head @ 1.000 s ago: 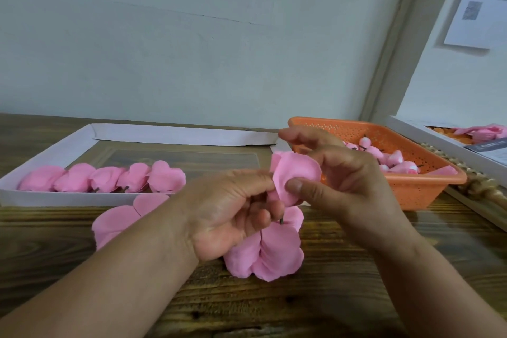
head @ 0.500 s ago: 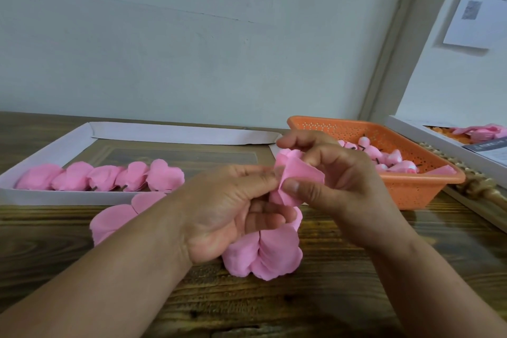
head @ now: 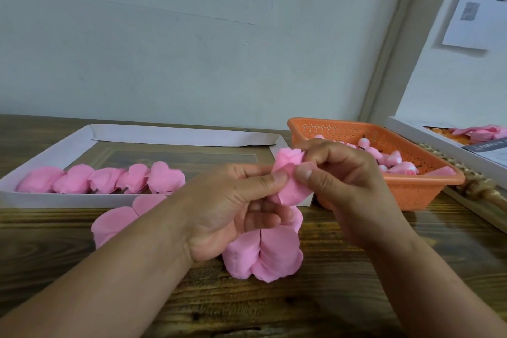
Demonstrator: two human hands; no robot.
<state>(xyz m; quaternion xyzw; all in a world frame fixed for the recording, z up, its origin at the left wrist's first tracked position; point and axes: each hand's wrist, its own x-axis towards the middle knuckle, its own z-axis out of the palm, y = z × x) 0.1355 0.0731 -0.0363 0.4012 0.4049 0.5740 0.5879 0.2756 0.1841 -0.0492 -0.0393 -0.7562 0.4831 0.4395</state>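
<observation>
Table, wooden: bears all items. Tray, white card, far left: row of finished pink blooms inside. Basket, orange, far right: bud cores. Left hand: thumb and forefinger pinch the petal at its base, other fingers curled beneath. Right hand: thumb and fingers clamped on the petal's free edge. Spare petals, loose, lying under my hands. Bud, held above the table between both hands, just before the basket. Handling, as I judge it: wrap snug, overlap the edge, pinch low, avoid creasing thin fabric.
</observation>
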